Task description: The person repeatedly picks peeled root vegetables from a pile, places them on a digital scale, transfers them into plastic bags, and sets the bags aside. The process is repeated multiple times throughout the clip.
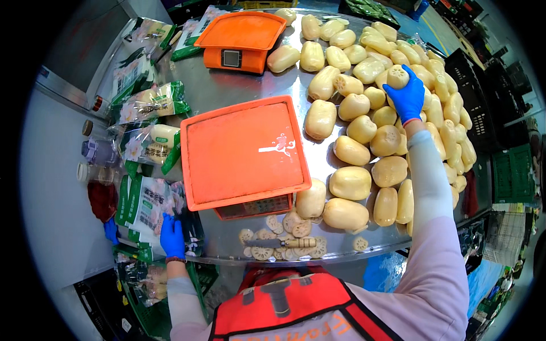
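My right hand point(407, 96), in a blue glove, grips a short piece of peeled lotus root point(398, 76) with its holed cut end showing. Around it lies a large heap of peeled lotus roots point(369, 70) on a stainless steel table point(239, 87). My left hand point(172, 236), also gloved in blue, rests at the edge of a stack of printed plastic bags point(147, 204); nothing shows in its grasp. Between my hands, a knife with a wooden handle point(300, 243) lies over lotus root slices point(261, 253) near the table's front edge.
An orange weighing scale point(245, 153) stands mid-table, a second orange scale point(241, 32) behind it. Filled bags of lotus root point(155, 102) line the left side, near a purple-lidded bottle point(100, 152). Black crates point(473, 96) and a green crate point(512, 174) stand at right.
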`<state>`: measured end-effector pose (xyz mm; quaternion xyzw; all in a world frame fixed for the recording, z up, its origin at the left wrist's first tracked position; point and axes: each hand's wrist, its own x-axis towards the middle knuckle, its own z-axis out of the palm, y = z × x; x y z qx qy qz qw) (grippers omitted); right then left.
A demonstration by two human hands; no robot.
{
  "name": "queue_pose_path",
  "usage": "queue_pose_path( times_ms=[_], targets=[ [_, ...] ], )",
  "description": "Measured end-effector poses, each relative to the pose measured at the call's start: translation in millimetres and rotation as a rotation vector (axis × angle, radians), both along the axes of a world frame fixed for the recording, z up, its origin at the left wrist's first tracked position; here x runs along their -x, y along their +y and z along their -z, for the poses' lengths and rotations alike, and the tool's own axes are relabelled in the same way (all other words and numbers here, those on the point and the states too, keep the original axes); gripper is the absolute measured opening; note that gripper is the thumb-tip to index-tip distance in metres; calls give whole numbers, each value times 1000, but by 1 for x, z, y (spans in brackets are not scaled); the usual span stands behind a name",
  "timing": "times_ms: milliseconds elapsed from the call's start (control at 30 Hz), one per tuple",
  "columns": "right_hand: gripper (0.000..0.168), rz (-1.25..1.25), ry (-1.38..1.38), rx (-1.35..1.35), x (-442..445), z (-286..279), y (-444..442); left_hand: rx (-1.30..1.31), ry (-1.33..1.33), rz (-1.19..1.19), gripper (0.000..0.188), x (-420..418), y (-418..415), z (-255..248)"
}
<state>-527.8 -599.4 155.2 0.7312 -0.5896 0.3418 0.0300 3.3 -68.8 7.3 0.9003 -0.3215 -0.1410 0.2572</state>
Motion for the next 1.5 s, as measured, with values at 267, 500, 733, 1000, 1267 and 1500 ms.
queue_pose_path(
  times_ms=[267, 500, 733, 1000, 1267, 1500],
  targets=[
    [64, -591, -734, -111, -82, -65, 141, -26, -110, 30, 33, 3, -1, 3],
    [40, -591, -1463, -716, -227, -17, 222, 73, -207, 96, 31, 1, 0, 16],
    [55, -543, -1204, -517, -268, 18, 224, 106, -210, 128, 26, 3, 0, 9],
    [50, -339, -845, -831, -153, 13, 269, 319, -81, 237, 26, -8, 18, -20],
    [37, -206, -919, -665, -59, 13, 312, 418, 19, -87, 35, 6, 51, -42],
    [37, -161, -882, -697, -57, 26, 323, 218, -119, 36, 54, 29, 40, -20]
  ],
)
